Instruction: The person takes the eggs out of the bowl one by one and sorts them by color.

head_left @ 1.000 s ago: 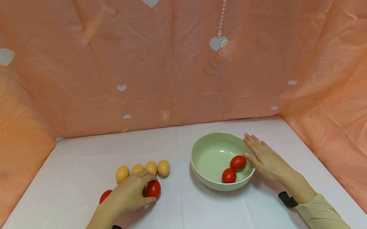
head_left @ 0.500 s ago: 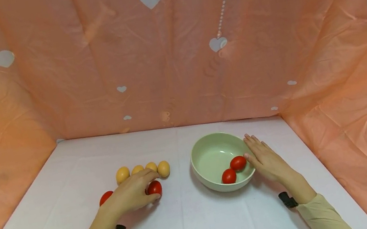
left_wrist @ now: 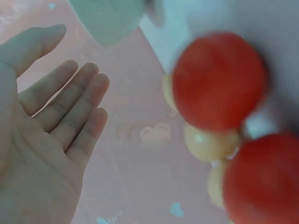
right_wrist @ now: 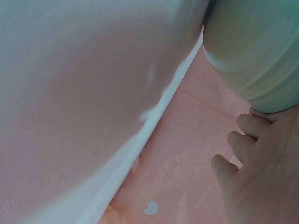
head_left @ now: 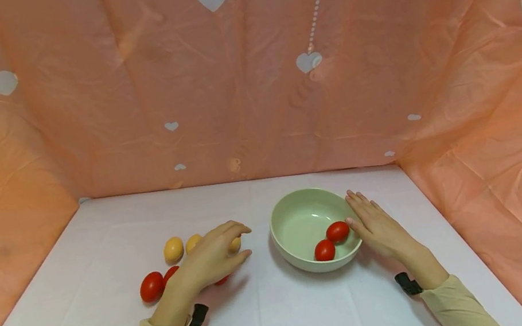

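Note:
My left hand (head_left: pixel 211 256) hovers above the rows of small produce, holding nothing. Its palm is bare and its fingers are extended in the left wrist view. Beneath and beside it lie red tomatoes (head_left: pixel 152 287), large and close in the left wrist view as a red tomato (left_wrist: pixel 218 81). Behind these is a row of yellow egg-shaped pieces (head_left: pixel 174 249), partly hidden by the hand. My right hand (head_left: pixel 379 226), fingers straight, rests against the right side of a pale green bowl (head_left: pixel 293 250). Two red tomatoes (head_left: pixel 338 231) lie inside the bowl.
A white cloth (head_left: pixel 289 321) covers the table. Orange sheeting with pale hearts (head_left: pixel 245 72) stands as a wall behind and on both sides, close to the table's edges.
The left hand has let go of the right-hand red tomato in the front row, then lifted and moved right towards the bowl. The right hand and bowl stay put.

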A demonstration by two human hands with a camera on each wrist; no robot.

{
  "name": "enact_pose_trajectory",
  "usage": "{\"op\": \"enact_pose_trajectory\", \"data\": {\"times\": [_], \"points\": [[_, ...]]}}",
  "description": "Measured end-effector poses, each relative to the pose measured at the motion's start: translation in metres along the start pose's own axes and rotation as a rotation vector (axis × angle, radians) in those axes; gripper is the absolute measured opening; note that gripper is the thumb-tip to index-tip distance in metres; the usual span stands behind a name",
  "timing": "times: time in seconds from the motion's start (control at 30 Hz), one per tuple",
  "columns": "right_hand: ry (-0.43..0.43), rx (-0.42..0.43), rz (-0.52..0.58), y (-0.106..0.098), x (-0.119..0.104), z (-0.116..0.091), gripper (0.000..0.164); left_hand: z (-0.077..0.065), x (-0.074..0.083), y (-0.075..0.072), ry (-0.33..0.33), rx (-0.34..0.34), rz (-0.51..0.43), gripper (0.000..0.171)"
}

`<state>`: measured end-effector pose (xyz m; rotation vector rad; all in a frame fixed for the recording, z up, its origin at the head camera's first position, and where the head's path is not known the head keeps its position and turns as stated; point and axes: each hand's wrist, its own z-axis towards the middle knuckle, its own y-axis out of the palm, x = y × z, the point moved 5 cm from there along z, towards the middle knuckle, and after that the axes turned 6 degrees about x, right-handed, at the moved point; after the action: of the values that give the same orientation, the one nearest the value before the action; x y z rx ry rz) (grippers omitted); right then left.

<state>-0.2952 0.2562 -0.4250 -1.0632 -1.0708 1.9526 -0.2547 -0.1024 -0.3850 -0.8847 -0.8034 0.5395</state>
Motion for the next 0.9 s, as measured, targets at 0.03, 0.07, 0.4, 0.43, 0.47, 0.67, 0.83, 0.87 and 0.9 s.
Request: {"op": "enact_pose_trajectory", "data": {"times": [0.03,0.07,0.4,0.43,0.47,0.67,0.83,0.87,0.9], "points": [[0.002,-0.002,-0.001,0.000,0.000,0.000,0.066,0.003,0.003,0.001,0.010,0.004,-0.006,0.041],[0.006,-0.004,0.001,0.000,0.000,0.000,0.066,0.007,0.006,0.002,0.014,0.008,-0.008,0.041],[0.000,0.002,-0.003,-0.001,-0.001,0.000,0.065,0.039,0.033,0.014,0.103,0.028,-0.101,0.037],[-0.003,0.004,-0.007,0.000,-0.001,0.000,0.064,0.043,0.035,0.017,0.103,0.021,-0.107,0.037],[-0.002,0.005,-0.006,0.000,0.000,0.000,0.064,0.046,0.037,0.020,0.104,0.011,-0.121,0.037],[0.009,-0.003,0.000,0.001,0.000,-0.001,0.064,0.066,0.050,0.037,0.081,-0.084,-0.186,0.039],[0.008,0.003,-0.002,0.000,0.000,0.000,0.064,0.083,0.063,0.055,0.114,-0.156,-0.184,0.037],[0.007,0.005,-0.003,0.000,0.000,0.000,0.064,0.087,0.066,0.058,0.131,-0.168,-0.185,0.036],[0.009,0.006,-0.002,0.001,0.001,0.000,0.064,0.090,0.069,0.062,0.149,-0.183,-0.185,0.036]]}}
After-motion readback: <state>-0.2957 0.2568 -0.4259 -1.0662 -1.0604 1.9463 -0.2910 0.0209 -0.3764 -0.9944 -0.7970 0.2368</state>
